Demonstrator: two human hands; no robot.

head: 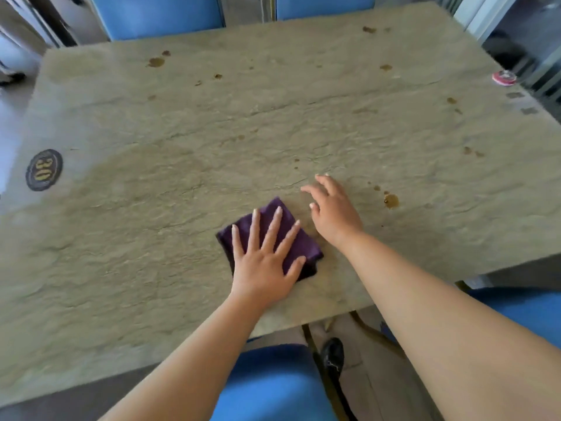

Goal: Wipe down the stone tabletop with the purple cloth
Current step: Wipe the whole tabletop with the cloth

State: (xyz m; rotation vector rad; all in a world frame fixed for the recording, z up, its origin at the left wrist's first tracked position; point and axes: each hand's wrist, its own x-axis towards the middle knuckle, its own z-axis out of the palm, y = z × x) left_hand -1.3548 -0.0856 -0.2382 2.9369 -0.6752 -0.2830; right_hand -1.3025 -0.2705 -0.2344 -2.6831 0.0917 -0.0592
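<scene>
1. I see the stone table (182, 123) filling most of the view, its surface rough and tan-green
2. The purple cloth (285, 241) lies folded on the table, near the edge closest to me and slightly right of centre
3. My left hand (267, 262) lies flat on the cloth, palm down, fingers spread wide and straight; it presses on the fabric and grips nothing
4. My right hand (334, 211) sits just beside the cloth on its right, palm down over bare stone, fingers loosely extended and slightly curled; it holds nothing. I cannot tell whether its fingertips touch the surface
5. Brown stains mark the table: one large spot (391, 201) near the right hand, another (156, 62) toward the far left, and smaller ones scattered across the far and right areas
6. A dark oval badge (44, 169) reading "30" is set at the left edge of the table
7. A small red and white round object (504, 77) rests at the far right corner
8. Blue chairs (158, 16) stand at the far side, and a blue seat (273, 387) shows below the near edge
</scene>
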